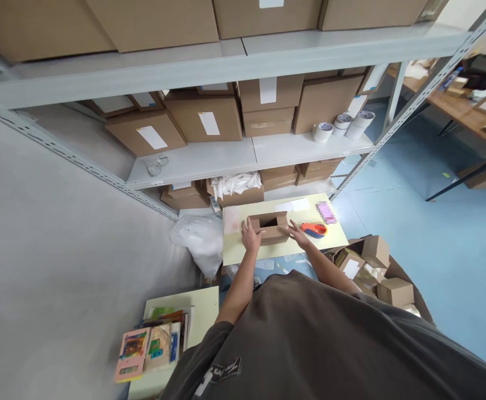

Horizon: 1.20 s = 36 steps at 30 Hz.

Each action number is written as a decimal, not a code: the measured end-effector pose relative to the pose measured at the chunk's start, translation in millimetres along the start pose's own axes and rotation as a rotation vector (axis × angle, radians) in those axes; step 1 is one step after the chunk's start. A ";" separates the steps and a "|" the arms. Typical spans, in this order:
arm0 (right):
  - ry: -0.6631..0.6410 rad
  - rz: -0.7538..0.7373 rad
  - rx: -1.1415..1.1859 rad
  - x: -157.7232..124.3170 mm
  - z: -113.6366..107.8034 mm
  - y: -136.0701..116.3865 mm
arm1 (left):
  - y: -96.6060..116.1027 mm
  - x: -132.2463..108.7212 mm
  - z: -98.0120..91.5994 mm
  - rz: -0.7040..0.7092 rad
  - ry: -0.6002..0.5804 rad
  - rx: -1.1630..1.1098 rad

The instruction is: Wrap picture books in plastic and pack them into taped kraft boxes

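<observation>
A small brown cardboard box [272,234] stands on a pale yellow table, its top partly open over a dark inside. My left hand [251,235] grips its left end, with the thumb along the near side and the fingers at the far left corner. At the right end, my right hand [297,234] holds the box with its fingers against the corner. Just right of that hand lies an orange and blue tape dispenser [315,230]. A blurred pink-purple item [326,212] rests behind it, and a white paper sheet [292,204] lies beyond the box.
Grey metal shelving [209,153] with cartons and white tape rolls [322,132] rises ahead. A large carton of small boxes [395,291] stands at right. A white plastic bag [201,239] is left of the yellow table [326,240]. Books [155,344] lie on a lower-left table.
</observation>
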State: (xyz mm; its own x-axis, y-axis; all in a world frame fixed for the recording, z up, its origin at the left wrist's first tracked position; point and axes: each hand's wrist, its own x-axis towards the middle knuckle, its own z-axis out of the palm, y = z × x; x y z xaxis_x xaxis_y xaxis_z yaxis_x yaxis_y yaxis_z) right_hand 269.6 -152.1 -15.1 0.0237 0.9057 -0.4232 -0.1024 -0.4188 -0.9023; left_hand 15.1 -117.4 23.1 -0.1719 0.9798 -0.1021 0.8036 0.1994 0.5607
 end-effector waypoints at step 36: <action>-0.050 0.089 -1.202 -5.5 21.7 -51.3 | -31.0 39.3 30.2 -0.244 -0.183 -0.356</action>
State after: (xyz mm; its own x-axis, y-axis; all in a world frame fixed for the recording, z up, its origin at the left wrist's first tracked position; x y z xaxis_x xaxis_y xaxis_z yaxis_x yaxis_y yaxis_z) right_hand 253.2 -134.2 35.3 0.0225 0.8611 -0.5079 0.8902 -0.2485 -0.3819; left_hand 0.6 -84.7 -23.1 -0.2024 0.8979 -0.3910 0.5014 0.4379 0.7462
